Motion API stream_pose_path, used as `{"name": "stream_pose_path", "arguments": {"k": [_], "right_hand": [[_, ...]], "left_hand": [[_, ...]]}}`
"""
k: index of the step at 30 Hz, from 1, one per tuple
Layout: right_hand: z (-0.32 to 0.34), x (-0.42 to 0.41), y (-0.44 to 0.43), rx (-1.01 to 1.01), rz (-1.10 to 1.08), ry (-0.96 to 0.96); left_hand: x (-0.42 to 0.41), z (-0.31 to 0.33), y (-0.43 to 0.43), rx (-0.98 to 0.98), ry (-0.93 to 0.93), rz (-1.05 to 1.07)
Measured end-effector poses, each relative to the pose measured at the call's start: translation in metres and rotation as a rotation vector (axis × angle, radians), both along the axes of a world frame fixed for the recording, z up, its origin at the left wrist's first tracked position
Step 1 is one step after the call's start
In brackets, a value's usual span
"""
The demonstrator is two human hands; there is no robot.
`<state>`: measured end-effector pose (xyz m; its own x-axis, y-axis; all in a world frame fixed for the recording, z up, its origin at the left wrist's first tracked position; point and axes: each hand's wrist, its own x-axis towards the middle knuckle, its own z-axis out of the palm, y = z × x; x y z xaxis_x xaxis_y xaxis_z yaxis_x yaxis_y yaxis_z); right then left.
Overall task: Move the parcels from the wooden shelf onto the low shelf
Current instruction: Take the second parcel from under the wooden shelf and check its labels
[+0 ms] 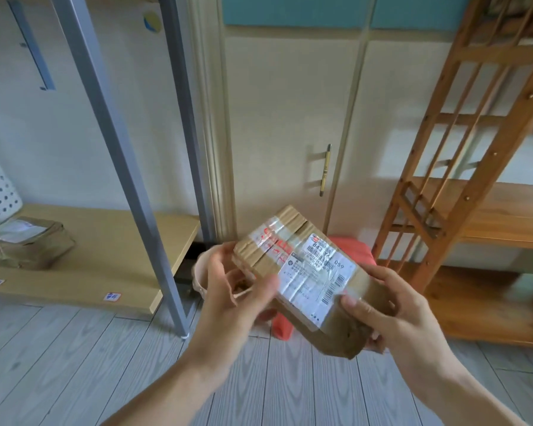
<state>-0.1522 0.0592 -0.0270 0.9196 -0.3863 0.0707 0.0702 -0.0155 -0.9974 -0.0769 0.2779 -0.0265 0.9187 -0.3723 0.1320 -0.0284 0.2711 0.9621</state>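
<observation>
A cardboard parcel point(305, 272) is held up in mid-air by both hands, above the grey plank floor point(74, 364) and between the two shelves. The left hand point(234, 290) is reached forward from the lower left with the forearm raised; its grip is closed on the parcel's left edge, the thumb laid across the top face near the white shipping label point(314, 278) and the fingers curled underneath. The right hand point(394, 305) is brought in from the lower right; its grip is clamped on the parcel's near right end, the thumb pressed on the taped top and the fingers wrapped below. The parcel is tilted, its far end raised towards the cupboard door point(290, 118). To the parcel's left, the low shelf point(120, 247) is seen with a second taped parcel point(25, 244) resting on it. To the parcel's right, the wooden shelf point(490, 210) is seen. A red object point(351, 250) is partly hidden behind the held parcel.
</observation>
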Motion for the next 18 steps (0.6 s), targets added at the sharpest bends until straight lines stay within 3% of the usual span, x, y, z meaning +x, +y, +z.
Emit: {"name": "stream_pose_path", "arguments": {"k": [3, 7, 12, 18], "right_hand": [[0.000, 0.000, -0.009, 0.098, -0.061, -0.092], [-0.003, 0.004, -0.007, 0.159, -0.075, -0.097], [0.002, 0.004, -0.001, 0.136, 0.103, -0.102], [0.000, 0.009, 0.005, -0.034, 0.041, -0.114]], "left_hand": [[0.008, -0.002, 0.005, -0.035, 0.130, 0.158], [0.012, -0.005, 0.012, -0.142, 0.212, 0.105], [0.013, -0.014, 0.025, -0.063, 0.193, 0.025], [0.013, -0.011, 0.036, 0.122, -0.031, 0.099]]}}
